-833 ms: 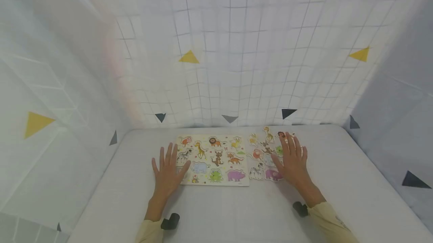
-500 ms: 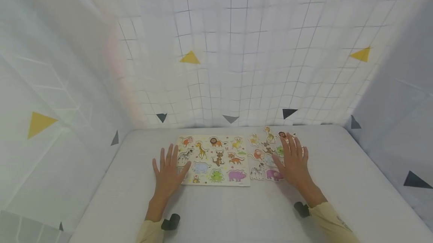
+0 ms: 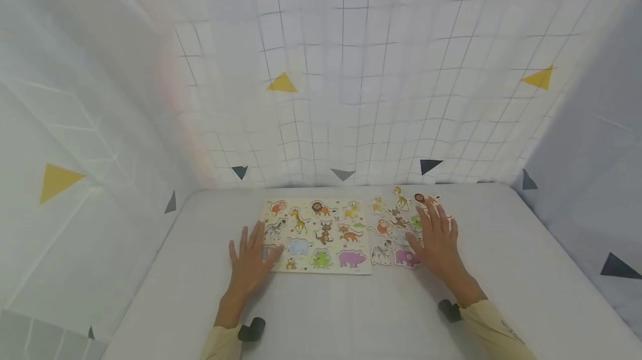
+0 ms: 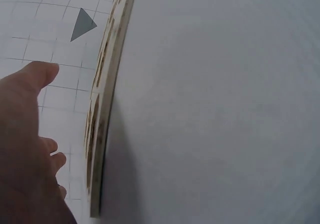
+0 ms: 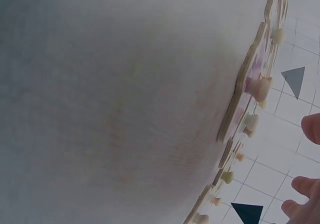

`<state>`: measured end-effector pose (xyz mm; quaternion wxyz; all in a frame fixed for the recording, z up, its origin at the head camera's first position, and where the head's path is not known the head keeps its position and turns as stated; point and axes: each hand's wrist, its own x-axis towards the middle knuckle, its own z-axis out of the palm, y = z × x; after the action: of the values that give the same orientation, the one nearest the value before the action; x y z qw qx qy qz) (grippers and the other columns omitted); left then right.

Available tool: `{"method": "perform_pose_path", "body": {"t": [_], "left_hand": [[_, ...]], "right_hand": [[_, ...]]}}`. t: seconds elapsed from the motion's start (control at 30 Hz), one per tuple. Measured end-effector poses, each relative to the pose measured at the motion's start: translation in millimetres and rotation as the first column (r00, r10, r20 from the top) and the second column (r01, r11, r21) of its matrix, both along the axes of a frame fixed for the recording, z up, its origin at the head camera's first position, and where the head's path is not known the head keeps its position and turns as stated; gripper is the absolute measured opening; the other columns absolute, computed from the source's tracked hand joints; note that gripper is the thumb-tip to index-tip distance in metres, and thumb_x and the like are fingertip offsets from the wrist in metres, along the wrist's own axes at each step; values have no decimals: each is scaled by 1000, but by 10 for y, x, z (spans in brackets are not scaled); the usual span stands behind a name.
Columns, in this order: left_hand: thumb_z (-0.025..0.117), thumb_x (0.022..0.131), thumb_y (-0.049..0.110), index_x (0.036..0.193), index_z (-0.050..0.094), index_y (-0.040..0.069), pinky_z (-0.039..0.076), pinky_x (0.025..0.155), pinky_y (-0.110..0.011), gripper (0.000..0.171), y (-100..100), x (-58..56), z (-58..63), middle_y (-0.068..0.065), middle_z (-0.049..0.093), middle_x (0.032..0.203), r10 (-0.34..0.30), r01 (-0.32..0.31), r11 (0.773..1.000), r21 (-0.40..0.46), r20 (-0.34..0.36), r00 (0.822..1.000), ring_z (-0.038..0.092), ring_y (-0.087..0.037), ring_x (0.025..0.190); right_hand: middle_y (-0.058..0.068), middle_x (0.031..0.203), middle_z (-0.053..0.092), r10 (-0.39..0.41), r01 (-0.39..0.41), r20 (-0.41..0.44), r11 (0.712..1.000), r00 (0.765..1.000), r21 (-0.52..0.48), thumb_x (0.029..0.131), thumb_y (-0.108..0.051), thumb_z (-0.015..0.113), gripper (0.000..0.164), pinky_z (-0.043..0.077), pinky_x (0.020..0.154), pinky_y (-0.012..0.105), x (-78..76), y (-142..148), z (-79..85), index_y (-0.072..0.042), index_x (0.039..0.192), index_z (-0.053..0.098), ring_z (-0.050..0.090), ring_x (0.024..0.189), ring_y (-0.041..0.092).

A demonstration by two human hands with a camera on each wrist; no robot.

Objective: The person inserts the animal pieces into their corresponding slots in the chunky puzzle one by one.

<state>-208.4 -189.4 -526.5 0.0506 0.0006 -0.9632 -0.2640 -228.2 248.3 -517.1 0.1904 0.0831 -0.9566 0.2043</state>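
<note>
A wooden animal puzzle board [image 3: 321, 248] lies flat on the white table, its animal pictures facing up. To its right is a group of loose animal puzzle pieces, among them a zebra piece [image 3: 382, 253], a purple hippo piece [image 3: 406, 258] and a giraffe piece [image 3: 399, 198]. Small knobs [image 5: 258, 89] stand up from the pieces in the right wrist view. My left hand [image 3: 249, 264] is spread over the board's left edge, holding nothing. With fingers spread, my right hand [image 3: 441, 248] is above the right-hand pieces and hides some of them. Whether either hand touches anything I cannot tell.
The white-covered table [image 3: 341, 315] meets a grid-lined white curtain [image 3: 326, 126] at the back. Side curtains hang left and right, marked with yellow and dark triangles. A black wrist device [image 3: 252, 329] sits at the left wrist, another [image 3: 449, 311] at the right.
The left hand's fingertips have drawn back slightly toward me, showing more of the board's left side. The right hand stays nearly where it was. The head view has shifted a little.
</note>
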Motion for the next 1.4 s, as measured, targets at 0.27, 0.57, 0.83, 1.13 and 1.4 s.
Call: {"method": "perform_pose_path", "body": {"t": [0.27,0.57,0.83,1.13,1.4], "left_hand": [[69,83,70,166,10,9,-6,126,-72,119,-64,15,-138,-13,12,175,-17,19,999,-29,59,998,2,-42,162],[80,71,69,165,9,4,-2,127,-73,135,-98,23,-132,-17,10,175,-34,38,998,-42,99,994,3,-44,162],[84,66,67,162,14,-4,1,127,-72,138,-119,67,-99,-24,15,172,-25,27,999,-28,81,996,9,-47,160],[81,67,71,161,12,-8,2,127,-72,141,-134,82,-122,-28,12,171,5,1,998,-63,98,995,8,-49,160],[81,67,73,162,12,-6,-2,126,-73,141,-143,104,-113,-27,8,172,37,-29,998,-65,129,991,3,-49,160]], "right_hand": [[27,166,24,2,-2,-6,1000,1000,14,96,-27,65,70,11,118,79,6,-14,-1,-1,154,34,17,153,51],[26,165,25,-19,18,35,999,999,29,97,-28,64,68,12,118,79,14,-18,-12,0,152,36,17,152,51],[27,156,37,1,-2,39,999,999,35,96,-27,67,61,19,115,77,32,4,-13,1,145,45,26,146,52],[24,134,58,14,-27,202,998,979,62,100,-31,64,54,37,105,71,22,63,74,0,141,50,43,129,47],[2,94,72,58,-74,273,996,960,49,95,-32,70,29,48,80,46,37,73,197,-9,113,72,59,92,26]]}}
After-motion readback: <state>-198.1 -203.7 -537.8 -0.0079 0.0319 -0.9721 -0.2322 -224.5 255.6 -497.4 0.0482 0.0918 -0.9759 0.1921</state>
